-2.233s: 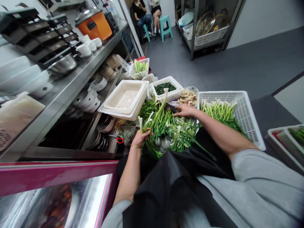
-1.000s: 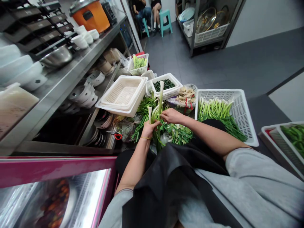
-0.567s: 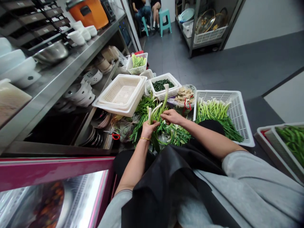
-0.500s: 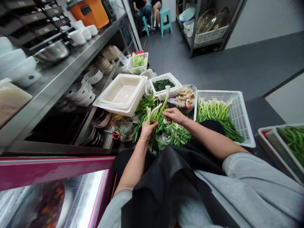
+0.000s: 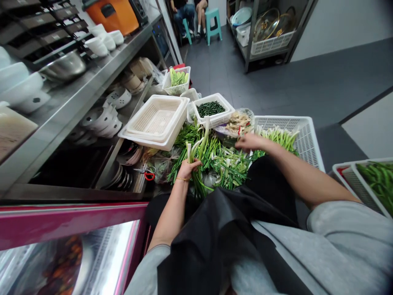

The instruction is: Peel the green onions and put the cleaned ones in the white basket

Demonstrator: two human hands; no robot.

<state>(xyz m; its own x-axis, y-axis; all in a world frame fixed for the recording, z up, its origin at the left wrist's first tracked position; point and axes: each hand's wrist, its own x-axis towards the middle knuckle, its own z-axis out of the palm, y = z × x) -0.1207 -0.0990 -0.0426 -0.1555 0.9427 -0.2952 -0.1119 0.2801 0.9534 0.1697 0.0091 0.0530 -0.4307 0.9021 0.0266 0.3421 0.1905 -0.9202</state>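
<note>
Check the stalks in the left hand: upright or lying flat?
Roughly upright: the stalks rise from the left hand, white ends uppermost.

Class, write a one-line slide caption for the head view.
The left hand grips stalks, white ends up, while the right hand is near the bag and loose greens.

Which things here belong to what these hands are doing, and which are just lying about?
Probably in use:
green stalks, gripped by the left hand
loose leaves, near the right hand, whose grip is unclear
white basket holding scallions

Seemingly just lying about:
red-handled scissors
orange cooker
teal stool
</note>
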